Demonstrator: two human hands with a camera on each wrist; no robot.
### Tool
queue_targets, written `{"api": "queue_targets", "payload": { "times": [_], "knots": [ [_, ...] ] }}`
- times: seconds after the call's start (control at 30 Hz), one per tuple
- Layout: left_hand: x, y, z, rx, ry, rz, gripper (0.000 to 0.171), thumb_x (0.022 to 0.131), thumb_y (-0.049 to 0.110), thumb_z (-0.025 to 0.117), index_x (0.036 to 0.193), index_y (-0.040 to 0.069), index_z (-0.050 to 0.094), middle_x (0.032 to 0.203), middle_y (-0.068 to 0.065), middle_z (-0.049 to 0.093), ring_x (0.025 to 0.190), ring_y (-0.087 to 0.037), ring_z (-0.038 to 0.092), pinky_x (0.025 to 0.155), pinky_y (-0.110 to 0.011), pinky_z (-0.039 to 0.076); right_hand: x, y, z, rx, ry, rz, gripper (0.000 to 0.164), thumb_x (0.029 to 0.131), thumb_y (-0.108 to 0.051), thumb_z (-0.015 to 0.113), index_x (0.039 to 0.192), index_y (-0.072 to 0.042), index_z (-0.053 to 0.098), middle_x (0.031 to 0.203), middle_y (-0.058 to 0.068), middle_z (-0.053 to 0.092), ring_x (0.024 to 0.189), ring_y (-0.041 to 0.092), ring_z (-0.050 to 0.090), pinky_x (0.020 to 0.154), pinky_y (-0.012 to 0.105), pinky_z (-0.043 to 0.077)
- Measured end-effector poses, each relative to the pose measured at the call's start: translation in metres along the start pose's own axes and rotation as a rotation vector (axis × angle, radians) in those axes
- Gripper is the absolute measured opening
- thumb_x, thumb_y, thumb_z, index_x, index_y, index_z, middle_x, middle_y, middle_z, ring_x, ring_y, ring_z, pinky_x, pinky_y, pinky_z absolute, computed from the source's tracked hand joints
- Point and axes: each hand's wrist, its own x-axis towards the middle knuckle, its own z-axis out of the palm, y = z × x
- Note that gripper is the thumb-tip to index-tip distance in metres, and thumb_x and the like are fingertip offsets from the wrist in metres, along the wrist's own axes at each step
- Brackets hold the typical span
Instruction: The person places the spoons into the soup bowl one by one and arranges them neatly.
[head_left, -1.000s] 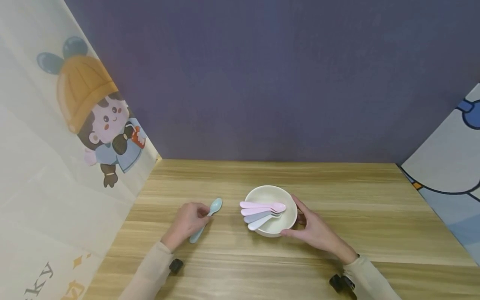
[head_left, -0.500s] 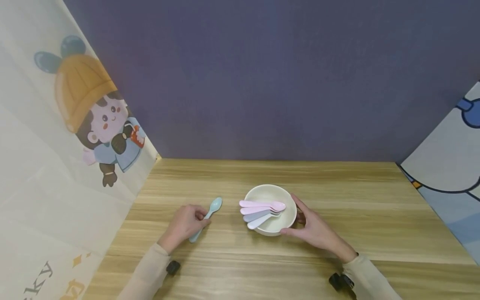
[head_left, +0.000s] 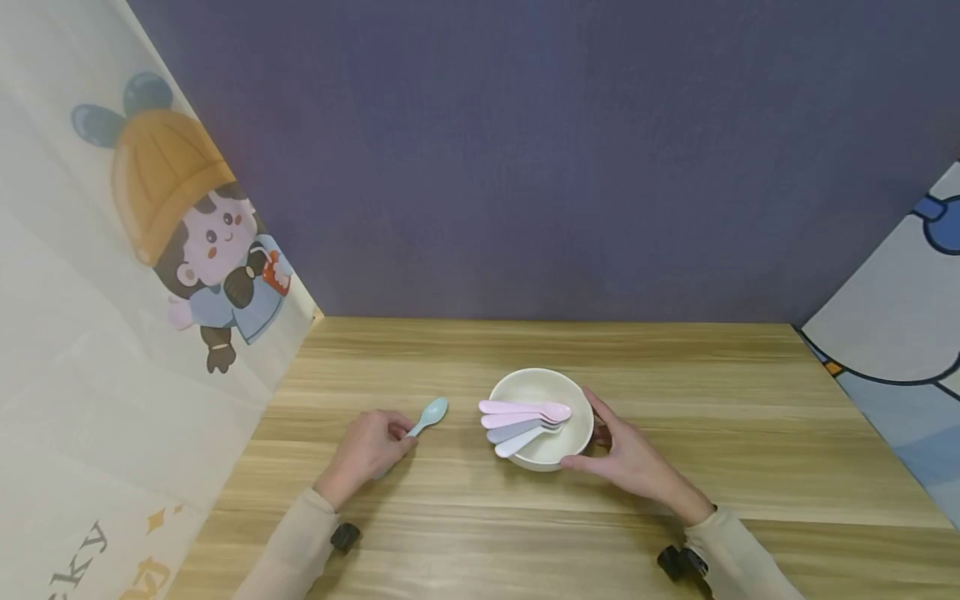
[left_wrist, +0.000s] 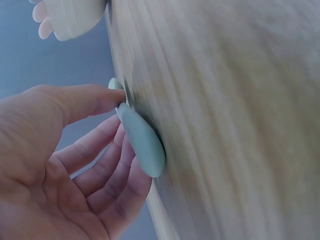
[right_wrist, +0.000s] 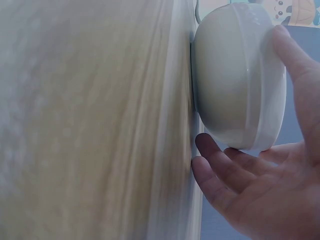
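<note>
A pale teal spoon (head_left: pixel 432 413) lies low over the wooden table, its bowl end pointing away to the right. My left hand (head_left: pixel 372 451) pinches its handle between thumb and fingers, covering much of it; the left wrist view shows the handle end (left_wrist: pixel 143 142) close beside the tabletop. A white bowl (head_left: pixel 536 386) stands to the right, with several pink, grey and white spoons (head_left: pixel 525 420) fanned over its left rim. My right hand (head_left: pixel 628 461) holds the bowl's right side, thumb at the near rim. In the right wrist view, fingers curve below the bowl's wall (right_wrist: pixel 225 82).
The wood-grain table (head_left: pixel 480 533) runs back to a dark blue panel (head_left: pixel 555 167). A white panel with a cartoon figure (head_left: pixel 217 242) rises on the left, and another printed panel (head_left: pixel 892 333) borders the right.
The left fingers have closed on the teal spoon's handle, and the spoon has shifted and turned slightly to the right. The right hand and bowl stay put.
</note>
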Motion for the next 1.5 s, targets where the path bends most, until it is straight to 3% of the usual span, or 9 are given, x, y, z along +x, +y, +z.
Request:
{"api": "queue_targets", "payload": {
  "times": [0.4,0.67,0.93,1.5],
  "knots": [
    [0.000,-0.002,0.001,-0.004,-0.020,0.004,0.010,0.089,0.012,0.080,0.099,0.012,0.082,0.082,0.006,0.074,0.074,-0.007,0.066,0.070,-0.030,0.054,0.000,0.000,-0.001,-0.015,-0.005,0.004,0.117,0.082,-0.041,0.093,0.168,-0.001,0.024,0.136,0.020,0.071,0.117,0.025,0.074,0.100,0.039,0.061],
    [0.001,0.001,-0.003,-0.002,-0.023,0.015,0.014,0.089,0.014,0.080,0.103,0.014,0.083,0.085,0.005,0.077,0.073,-0.008,0.064,0.067,-0.029,0.053,-0.002,0.001,-0.001,-0.030,-0.009,0.015,0.119,0.082,-0.043,0.093,0.168,0.000,0.022,0.134,0.019,0.072,0.116,0.024,0.074,0.100,0.042,0.061],
    [0.001,0.003,-0.005,-0.028,-0.042,-0.003,0.015,0.091,0.013,0.079,0.106,0.013,0.082,0.081,0.005,0.074,0.061,-0.010,0.061,0.056,-0.025,0.048,-0.002,-0.001,-0.001,-0.010,-0.017,0.021,0.120,0.082,-0.043,0.093,0.169,-0.001,0.021,0.138,0.018,0.070,0.118,0.024,0.074,0.101,0.036,0.060],
    [0.007,0.005,-0.012,0.022,0.014,0.059,0.018,0.092,0.018,0.078,0.109,0.016,0.083,0.095,-0.002,0.081,0.079,-0.010,0.069,0.071,-0.033,0.056,0.000,-0.003,-0.004,-0.018,-0.017,-0.004,0.118,0.082,-0.041,0.093,0.168,0.000,0.023,0.139,0.021,0.069,0.117,0.023,0.074,0.101,0.043,0.060]
  ]
}}
